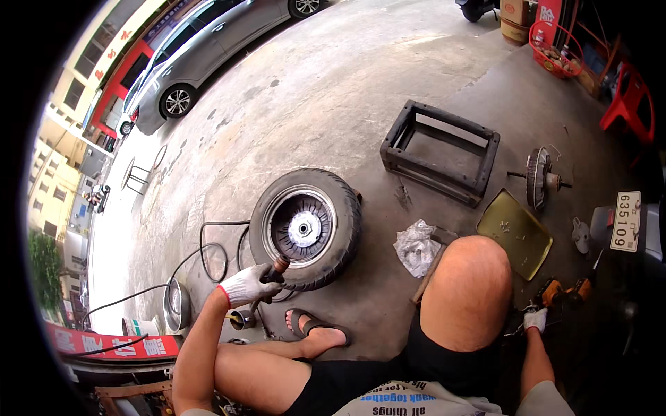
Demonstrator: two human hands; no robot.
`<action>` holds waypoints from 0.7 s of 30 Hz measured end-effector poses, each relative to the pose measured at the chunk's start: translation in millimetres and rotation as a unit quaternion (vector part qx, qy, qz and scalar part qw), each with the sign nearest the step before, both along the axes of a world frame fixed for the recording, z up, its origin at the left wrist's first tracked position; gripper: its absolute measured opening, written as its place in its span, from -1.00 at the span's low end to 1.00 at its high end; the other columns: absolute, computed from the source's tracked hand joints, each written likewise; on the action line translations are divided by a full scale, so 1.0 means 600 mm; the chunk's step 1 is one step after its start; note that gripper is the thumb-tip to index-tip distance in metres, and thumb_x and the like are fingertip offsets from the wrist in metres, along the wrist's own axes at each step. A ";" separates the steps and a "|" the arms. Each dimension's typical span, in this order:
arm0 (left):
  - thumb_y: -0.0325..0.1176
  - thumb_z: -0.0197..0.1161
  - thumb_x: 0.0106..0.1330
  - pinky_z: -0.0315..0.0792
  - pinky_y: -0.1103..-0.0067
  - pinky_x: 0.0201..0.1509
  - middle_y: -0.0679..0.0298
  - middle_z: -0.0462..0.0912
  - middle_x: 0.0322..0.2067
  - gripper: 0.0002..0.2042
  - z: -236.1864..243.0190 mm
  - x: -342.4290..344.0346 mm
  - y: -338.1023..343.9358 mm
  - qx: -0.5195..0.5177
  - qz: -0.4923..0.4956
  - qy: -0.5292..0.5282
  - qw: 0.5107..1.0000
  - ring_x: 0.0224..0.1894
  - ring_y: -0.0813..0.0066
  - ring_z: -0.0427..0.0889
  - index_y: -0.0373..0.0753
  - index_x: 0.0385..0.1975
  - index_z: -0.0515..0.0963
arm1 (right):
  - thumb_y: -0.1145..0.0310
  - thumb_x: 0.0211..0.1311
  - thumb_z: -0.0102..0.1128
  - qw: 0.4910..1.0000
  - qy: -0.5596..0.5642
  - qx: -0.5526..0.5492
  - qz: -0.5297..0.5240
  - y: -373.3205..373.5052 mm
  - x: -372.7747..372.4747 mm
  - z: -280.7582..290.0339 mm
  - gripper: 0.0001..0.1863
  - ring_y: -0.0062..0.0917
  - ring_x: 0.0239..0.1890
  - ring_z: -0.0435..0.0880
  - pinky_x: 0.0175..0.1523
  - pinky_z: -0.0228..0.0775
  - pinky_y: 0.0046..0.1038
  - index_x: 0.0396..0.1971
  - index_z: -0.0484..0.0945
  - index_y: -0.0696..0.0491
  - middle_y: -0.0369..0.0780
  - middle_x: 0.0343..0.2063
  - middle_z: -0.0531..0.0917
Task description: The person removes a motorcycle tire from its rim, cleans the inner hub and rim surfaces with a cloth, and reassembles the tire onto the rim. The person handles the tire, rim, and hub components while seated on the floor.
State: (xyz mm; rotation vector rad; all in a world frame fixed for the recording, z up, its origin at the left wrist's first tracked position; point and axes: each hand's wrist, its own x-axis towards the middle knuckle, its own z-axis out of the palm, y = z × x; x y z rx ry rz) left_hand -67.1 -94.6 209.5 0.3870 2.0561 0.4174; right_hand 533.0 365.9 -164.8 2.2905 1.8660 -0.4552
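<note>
My left hand point(244, 286), in a white knit glove, is closed round a dark hand tool point(276, 269) with a copper-brown cylindrical end. The tool is raised beside the lower left edge of a motor wheel point(304, 229) with a black tyre. That wheel lies tilted, its open hub showing a ribbed inside and a central hole. Far to the right, my right hand point(535, 319), also gloved, is low beside orange-and-black power tools point(553, 293). Metal pieces lie around its fingers; shadow and small size hide whether it grips any.
A black metal frame point(444, 182) stands beyond my knee, near a motor core with axle point(538, 178). A yellowish tray point(515, 234) and crumpled plastic point(417, 248) lie nearer. A black hose point(201, 243) loops left of the wheel, towards a metal basin point(176, 305). A grey car point(208, 48) is parked beyond.
</note>
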 end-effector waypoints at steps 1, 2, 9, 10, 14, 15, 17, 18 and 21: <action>-0.18 0.25 0.33 0.50 0.57 -0.29 0.23 0.65 -0.31 -0.64 0.013 0.009 -0.020 0.007 -0.003 0.004 1.000 -0.37 0.56 0.62 -0.33 -0.02 0.52 | 0.44 0.03 0.14 0.999 0.013 0.030 0.010 -0.013 -0.002 -0.015 -0.56 0.09 -0.10 0.62 -0.03 0.46 -0.07 -0.05 0.36 0.24 0.20 -0.19 0.61; -0.17 0.25 0.34 0.50 0.57 -0.29 0.23 0.65 -0.30 -0.62 0.014 0.010 -0.030 0.025 -0.016 0.004 1.000 -0.37 0.56 0.62 -0.33 0.01 0.51 | 0.53 -0.01 0.16 0.997 0.058 0.032 0.032 -0.011 0.015 -0.027 -0.55 -0.02 -0.13 0.67 -0.10 0.49 -0.12 -0.03 0.36 0.21 0.11 -0.20 0.65; -0.02 0.04 0.48 0.39 0.57 -0.39 0.37 0.46 -0.48 -0.62 0.043 0.027 -0.030 0.018 0.028 -0.017 0.999 -0.49 0.60 0.40 -0.27 -0.16 0.49 | 0.67 -0.04 0.18 0.892 0.423 -0.117 0.108 0.022 -0.196 0.348 -0.70 -0.69 -0.36 0.50 -0.24 0.37 -0.62 -0.23 0.51 0.12 -0.36 -0.41 0.54; -0.01 0.03 0.48 0.38 0.57 -0.40 0.37 0.46 -0.49 -0.61 0.052 0.022 -0.006 0.040 0.016 -0.018 0.999 -0.50 0.60 0.40 -0.28 -0.18 0.50 | 0.64 0.04 0.16 0.873 0.445 -0.022 0.201 0.064 -0.209 0.408 -0.75 -0.71 -0.37 0.48 -0.26 0.35 -0.65 -0.23 0.50 0.11 -0.36 -0.40 0.54; 0.02 0.01 0.48 0.35 0.56 -0.43 0.38 0.45 -0.51 -0.57 0.056 0.020 -0.005 0.068 0.000 -0.013 0.998 -0.51 0.60 0.39 -0.30 -0.21 0.51 | 0.54 0.25 0.17 0.756 0.550 0.138 0.325 0.065 -0.433 0.680 -0.79 -0.74 -0.37 0.51 -0.30 0.31 -0.65 -0.11 0.53 0.07 -0.35 -0.33 0.63; 0.03 0.01 0.48 0.34 0.56 -0.43 0.38 0.45 -0.52 -0.57 0.056 0.020 -0.010 0.077 -0.007 -0.008 0.997 -0.51 0.60 0.39 -0.30 -0.22 0.51 | 0.47 0.28 0.18 0.738 0.573 0.109 0.339 0.045 -0.485 0.738 -0.78 -0.79 -0.40 0.49 -0.35 0.26 -0.68 -0.08 0.52 0.07 -0.35 -0.35 0.62; 0.02 0.01 0.47 0.35 0.56 -0.43 0.38 0.45 -0.52 -0.57 0.065 0.028 -0.021 0.094 -0.003 0.002 0.996 -0.51 0.60 0.40 -0.30 -0.21 0.51 | 0.40 0.28 0.21 0.682 0.608 0.068 0.400 -0.026 -0.582 0.824 -0.76 -0.79 -0.46 0.48 -0.42 0.22 -0.71 -0.09 0.53 0.10 -0.33 -0.38 0.63; 0.02 0.02 0.47 0.35 0.56 -0.43 0.38 0.46 -0.52 -0.58 0.060 0.032 -0.029 0.100 0.001 0.005 0.995 -0.51 0.61 0.40 -0.30 -0.21 0.51 | 0.39 0.28 0.20 0.650 0.628 0.028 0.428 -0.059 -0.635 0.831 -0.75 -0.78 -0.48 0.49 -0.44 0.24 -0.70 -0.07 0.54 0.11 -0.31 -0.40 0.64; -0.06 0.02 0.47 0.35 0.57 -0.42 0.36 0.48 -0.51 -0.63 0.059 0.041 -0.051 0.109 0.013 0.018 0.994 -0.51 0.60 0.42 -0.31 -0.20 0.51 | 0.44 0.26 0.23 0.618 0.611 -0.095 0.485 -0.171 -0.768 0.812 -0.74 -0.72 -0.42 0.58 -0.39 0.38 -0.65 -0.08 0.55 0.17 -0.29 -0.38 0.67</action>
